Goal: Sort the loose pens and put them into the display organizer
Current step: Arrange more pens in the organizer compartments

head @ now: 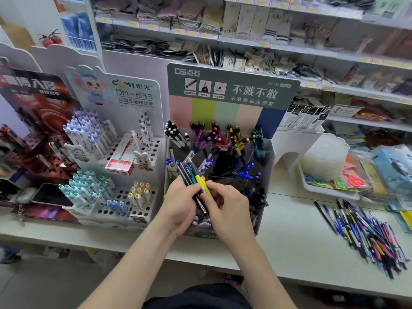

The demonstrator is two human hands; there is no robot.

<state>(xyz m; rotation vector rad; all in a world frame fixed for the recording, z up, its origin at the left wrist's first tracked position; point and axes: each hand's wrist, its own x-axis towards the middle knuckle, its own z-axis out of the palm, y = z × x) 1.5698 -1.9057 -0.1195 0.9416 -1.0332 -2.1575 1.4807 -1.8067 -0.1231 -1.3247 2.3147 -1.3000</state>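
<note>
– While the left hand (178, 204) is curled round a bundle of pens (189, 172), where's the right hand (226, 205)?
– Just beside it, touching. Thumb and fingers pinch a yellow pen (201, 182) that sits in that same bundle. Bundle tilts up and far-left.
– Position vs the display organizer (268, 157)?
– Both hands are over its near compartments. It's clear, divided, and stands on the counter (289, 230). Far row, left to right: white caps, pink, yellow, green. Blue caps are in the middle row.
– Loose pens (367, 233)?
– Mixed-colour pile flat on the counter, near right, well apart from the organizer.
– Neighbours?
– Left of the organizer is a white perforated stand (153, 152) with pens upright and a red box (120, 162) on it. Further left there's a phone (52, 196), screen dark. Far right, a white tray (330, 190) with packets; can't tell what's in them.
</note>
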